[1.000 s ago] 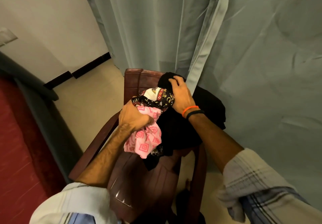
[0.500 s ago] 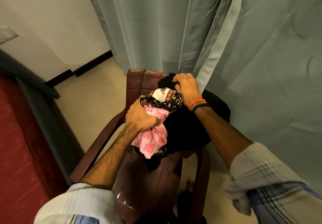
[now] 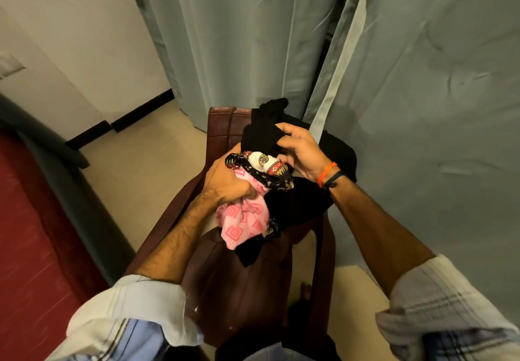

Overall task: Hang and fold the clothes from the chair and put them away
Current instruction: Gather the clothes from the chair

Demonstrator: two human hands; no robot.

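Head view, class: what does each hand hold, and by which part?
The left hand grips the bunched pink and black patterned clothes by their gathered top. The right hand pinches a black garment at its upper edge.

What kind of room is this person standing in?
Probably a bedroom or a dressing corner at home: long grey curtains, a brown plastic chair piled with clothes, and what may be a red-covered bed.

A room in a home, likely a bedroom: a brown plastic chair piled with worn clothes stands against long grey curtains, by a plain cream wall, tiled floor and a red bed edge.
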